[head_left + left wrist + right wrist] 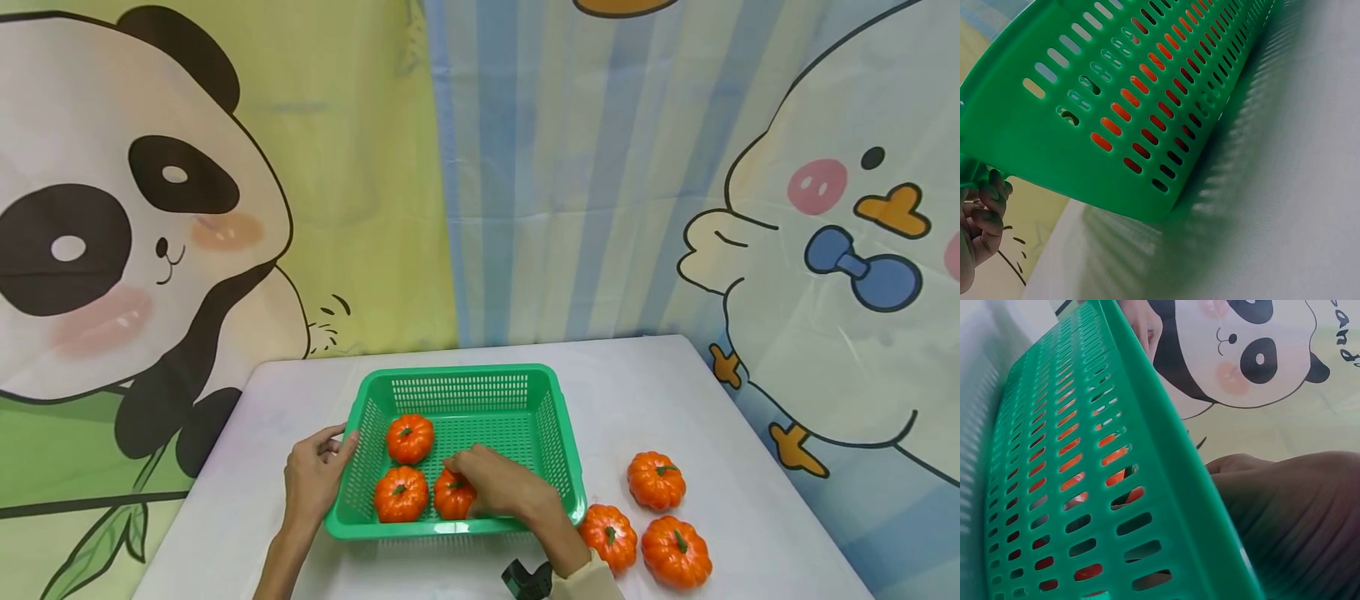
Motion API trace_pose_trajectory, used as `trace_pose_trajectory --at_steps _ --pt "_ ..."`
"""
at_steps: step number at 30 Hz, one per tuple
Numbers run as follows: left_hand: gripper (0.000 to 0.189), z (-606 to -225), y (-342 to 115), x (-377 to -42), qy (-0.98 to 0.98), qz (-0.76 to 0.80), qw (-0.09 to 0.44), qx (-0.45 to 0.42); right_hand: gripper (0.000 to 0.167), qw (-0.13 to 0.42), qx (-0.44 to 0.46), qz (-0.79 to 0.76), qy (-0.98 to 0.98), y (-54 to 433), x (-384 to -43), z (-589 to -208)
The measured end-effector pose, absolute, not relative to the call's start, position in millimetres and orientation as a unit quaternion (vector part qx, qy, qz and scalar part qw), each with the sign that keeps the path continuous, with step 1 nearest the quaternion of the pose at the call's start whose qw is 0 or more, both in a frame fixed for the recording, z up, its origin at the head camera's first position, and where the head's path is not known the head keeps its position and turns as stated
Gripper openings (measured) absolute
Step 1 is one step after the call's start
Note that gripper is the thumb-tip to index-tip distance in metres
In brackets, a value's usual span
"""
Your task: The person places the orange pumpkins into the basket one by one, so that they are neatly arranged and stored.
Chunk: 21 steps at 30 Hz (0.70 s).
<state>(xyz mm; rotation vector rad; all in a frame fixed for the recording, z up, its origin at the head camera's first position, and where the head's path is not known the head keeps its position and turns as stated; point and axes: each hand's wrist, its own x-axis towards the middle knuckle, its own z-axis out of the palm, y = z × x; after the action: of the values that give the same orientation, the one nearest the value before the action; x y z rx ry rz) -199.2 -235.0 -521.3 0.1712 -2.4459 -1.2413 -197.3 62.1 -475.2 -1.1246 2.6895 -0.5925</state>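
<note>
A green plastic basket (480, 527) with slotted walls stands on the white table. My left hand (313, 479) grips its left rim, and the curled fingers (990, 209) show at the rim in the left wrist view. Inside the basket my right hand (504, 482) reaches over the front rim and holds a small orange pumpkin (452, 497) from above, partly covering it. Two more pumpkins sit at the basket's left side, one behind (410, 439) and one in front (401, 495). Through the slots in the right wrist view, orange shows behind the wall (1166, 450); the fingertips are hidden.
Right of the basket, three pumpkins lie on the table (750, 517): one farther back (657, 482), one near the basket's corner (611, 537), one at the front (677, 553). A curtain (375, 208) with cartoon animals hangs behind the table.
</note>
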Motion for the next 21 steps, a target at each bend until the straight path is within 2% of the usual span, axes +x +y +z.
trace_pose_trajectory --at_steps 5,14,21 --pt "0.036 -520 -235 -199 -0.873 -0.444 0.194 0.059 0.043 0.078 -0.371 -0.190 0.906 63 -196 -477" --pt "0.038 -517 -234 -197 -0.873 -0.446 0.191 0.059 0.038 0.080 -0.364 -0.195 0.907 64 -195 -475" --pt "0.038 -518 -235 -197 -0.872 -0.447 0.190 0.060 0.061 0.079 -0.339 -0.192 0.918 72 -187 -468"
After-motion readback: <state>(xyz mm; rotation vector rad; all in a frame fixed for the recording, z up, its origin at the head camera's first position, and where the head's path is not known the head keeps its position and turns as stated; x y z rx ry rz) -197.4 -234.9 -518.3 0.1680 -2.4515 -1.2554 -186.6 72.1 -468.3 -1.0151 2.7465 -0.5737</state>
